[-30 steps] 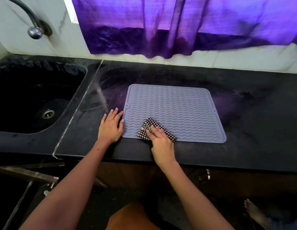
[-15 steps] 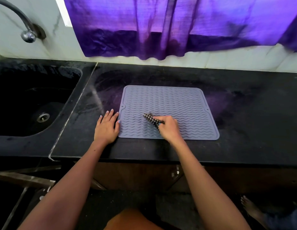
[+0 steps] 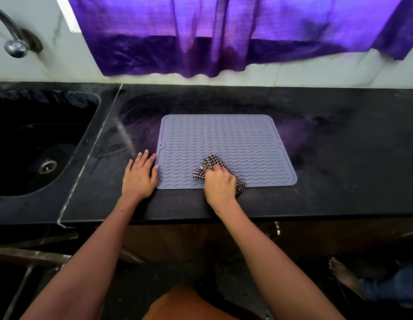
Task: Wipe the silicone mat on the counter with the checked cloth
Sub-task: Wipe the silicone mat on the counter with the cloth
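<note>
Grey silicone mat point(image 3: 226, 144) flat on counter point(image 3: 328, 169); right hand point(image 3: 220, 184) clutching checked cloth point(image 3: 206, 165), left hand point(image 3: 139, 176) spread flat beside mat edge.

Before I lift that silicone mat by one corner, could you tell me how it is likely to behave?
Probably floppy: the silicone mat looks thin and lies flat. It may slide, since the left hand is steadying its edge on the smooth counter. Likely light.

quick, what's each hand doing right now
Left hand: open, fingers straight, flat on the black counter against the grey ribbed silicone mat.
Right hand: closed, gripping the bunched black-and-white checked cloth on the mat.
</note>
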Demonstrator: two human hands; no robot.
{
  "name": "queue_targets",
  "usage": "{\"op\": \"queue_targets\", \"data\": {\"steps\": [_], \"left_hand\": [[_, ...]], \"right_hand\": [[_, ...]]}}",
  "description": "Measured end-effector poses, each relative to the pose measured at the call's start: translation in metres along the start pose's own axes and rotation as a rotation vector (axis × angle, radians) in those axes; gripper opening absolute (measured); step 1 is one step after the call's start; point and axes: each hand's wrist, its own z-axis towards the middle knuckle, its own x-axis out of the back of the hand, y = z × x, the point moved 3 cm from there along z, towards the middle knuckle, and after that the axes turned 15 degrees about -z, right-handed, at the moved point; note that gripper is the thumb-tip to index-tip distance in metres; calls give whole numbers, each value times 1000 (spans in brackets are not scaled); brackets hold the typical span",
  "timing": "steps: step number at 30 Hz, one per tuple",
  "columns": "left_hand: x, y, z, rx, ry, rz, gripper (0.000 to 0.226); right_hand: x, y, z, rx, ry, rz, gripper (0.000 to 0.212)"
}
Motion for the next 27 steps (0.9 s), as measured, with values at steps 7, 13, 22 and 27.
{"op": "queue_targets", "data": {"steps": [7,13,22,27], "left_hand": [[1,1,0,-9,6,-9,62],[1,0,1,-9,2,-2,64],[-2,-2,1,-16,-30,40,67],[-2,-3,0,-21,-28,54,71]], "right_hand": [[15,13,13,-101,-85,120,23],[15,47,8,-221,13,220,32],[-36,49,-10,-23,-28,94,52],[-28,54,-3,-25,-60,77,51]]}}
